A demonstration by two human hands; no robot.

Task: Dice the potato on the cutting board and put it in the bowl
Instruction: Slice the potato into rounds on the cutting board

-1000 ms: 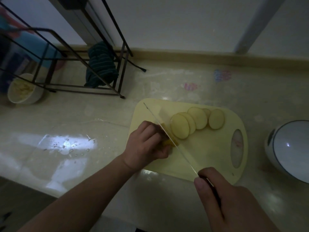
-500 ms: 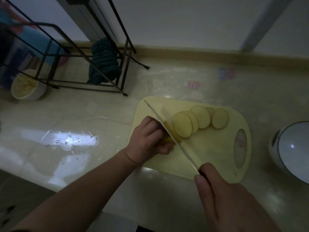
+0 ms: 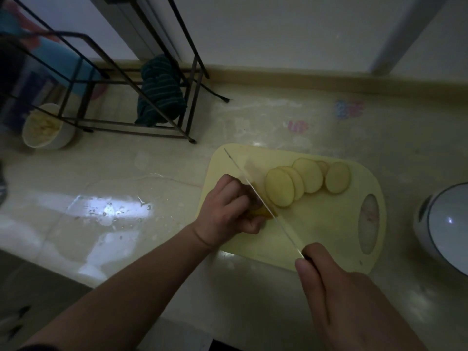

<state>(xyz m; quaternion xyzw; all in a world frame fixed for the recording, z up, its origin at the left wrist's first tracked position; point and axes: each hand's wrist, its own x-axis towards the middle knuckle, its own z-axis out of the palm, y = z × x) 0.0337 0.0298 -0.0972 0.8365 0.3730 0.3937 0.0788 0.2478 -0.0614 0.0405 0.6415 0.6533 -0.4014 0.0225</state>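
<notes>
A dimly lit kitchen: a glossy cream countertop (image 3: pixel 253 287) runs along a pale wall, wet with scattered droplets and a bright reflection (image 3: pixel 109 211) at left, and marked near the back by two faint coloured stickers (image 3: pixel 349 108) whose print cannot be read. No brand or legible writing shows anywhere. A black wire rack (image 3: pixel 131 97) stands at the rear left with a dark striped cloth (image 3: pixel 159 89) draped in it, and a small white tub (image 3: pixel 46 127) of pale food sits beside its left foot. On the pale yellow cutting board (image 3: pixel 329 229), which has an oval handle hole at its right end, a row of round potato slices (image 3: pixel 306 181) lies overlapping, fanned to the right of the blade. The person's left hand (image 3: pixel 228 209) is curled, fingers tucked, gripping the uncut remainder of the potato (image 3: pixel 262 211), most of it hidden under the fingers. The right hand (image 3: pixel 352 295) is closed round the handle of a knife (image 3: pixel 263 203), thumb along the near side, the long thin blade lying diagonally across the board with its tip at the far left corner and its edge against the potato just beside the left knuckles. A white bowl (image 3: pixel 445 224) with a dark rim stands on the counter well right of the board, cut off by the frame edge.
</notes>
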